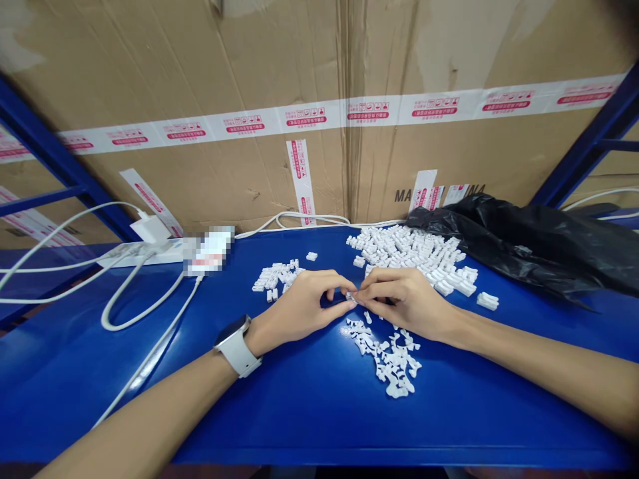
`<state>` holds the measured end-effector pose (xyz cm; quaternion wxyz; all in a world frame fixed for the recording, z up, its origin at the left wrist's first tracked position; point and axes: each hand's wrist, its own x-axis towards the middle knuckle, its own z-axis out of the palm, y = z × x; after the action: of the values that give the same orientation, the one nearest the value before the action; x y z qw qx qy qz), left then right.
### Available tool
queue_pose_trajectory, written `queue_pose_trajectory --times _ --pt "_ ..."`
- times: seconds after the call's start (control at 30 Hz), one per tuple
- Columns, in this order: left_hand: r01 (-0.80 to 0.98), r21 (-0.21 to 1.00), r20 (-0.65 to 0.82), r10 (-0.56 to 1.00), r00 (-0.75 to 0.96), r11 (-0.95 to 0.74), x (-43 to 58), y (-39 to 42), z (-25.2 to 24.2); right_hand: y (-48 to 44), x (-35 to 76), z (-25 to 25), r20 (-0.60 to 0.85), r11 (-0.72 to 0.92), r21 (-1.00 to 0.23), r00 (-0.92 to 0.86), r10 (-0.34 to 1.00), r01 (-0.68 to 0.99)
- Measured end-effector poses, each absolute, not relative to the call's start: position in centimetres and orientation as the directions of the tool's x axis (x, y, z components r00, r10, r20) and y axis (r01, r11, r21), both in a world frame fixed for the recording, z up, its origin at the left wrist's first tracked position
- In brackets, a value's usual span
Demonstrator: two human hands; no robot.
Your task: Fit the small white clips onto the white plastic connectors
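Note:
My left hand and my right hand meet over the blue shelf. Between the left thumb and index finger is a small white plastic piece. The right fingertips pinch at the same piece from the other side; its exact shape is mostly covered. Behind my right hand spreads a large pile of white plastic blocks. A smaller group of similar blocks lies behind my left hand. Nearer to me, below the hands, lie many thin, bone-shaped white bits.
Cardboard boxes with printed tape stand against the back. At left are a power strip, a charger, white cables and a blurred-out phone. A black plastic bag lies at right. Blue posts flank the shelf.

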<state>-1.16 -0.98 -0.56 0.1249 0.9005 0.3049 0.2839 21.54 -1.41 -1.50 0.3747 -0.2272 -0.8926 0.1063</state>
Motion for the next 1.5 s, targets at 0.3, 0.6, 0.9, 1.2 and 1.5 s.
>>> queue_pose_trajectory --times 0.3,0.6,0.9,1.2,1.5 --pt "0.475 0.392 0.416 0.612 0.673 -0.788 -1.1 -1.0 -0.2 -1.3 21.5 -1.7 0.616 0.877 -0.376 -0.626 0.478 0.299" --pt "0.473 0.392 0.425 0.612 0.667 -0.789 -1.0 -1.1 -0.1 -1.3 21.6 -1.6 0.616 0.871 -0.404 -0.62 0.486 0.281" --pt "0.465 0.402 0.417 0.61 0.674 -0.789 -1.1 -1.1 -0.1 -1.5 21.6 -1.3 0.575 0.861 -0.393 -0.644 0.504 0.322" --pt "0.475 0.388 0.407 0.609 0.68 -0.79 -1.2 -1.2 0.0 -1.8 21.8 -0.4 0.483 0.807 -0.483 -0.665 0.569 0.34" --pt "0.513 0.388 0.421 0.642 0.64 -0.766 -1.4 -1.0 -0.1 -1.8 21.9 -0.8 0.494 0.825 -0.412 -0.666 0.559 0.386"
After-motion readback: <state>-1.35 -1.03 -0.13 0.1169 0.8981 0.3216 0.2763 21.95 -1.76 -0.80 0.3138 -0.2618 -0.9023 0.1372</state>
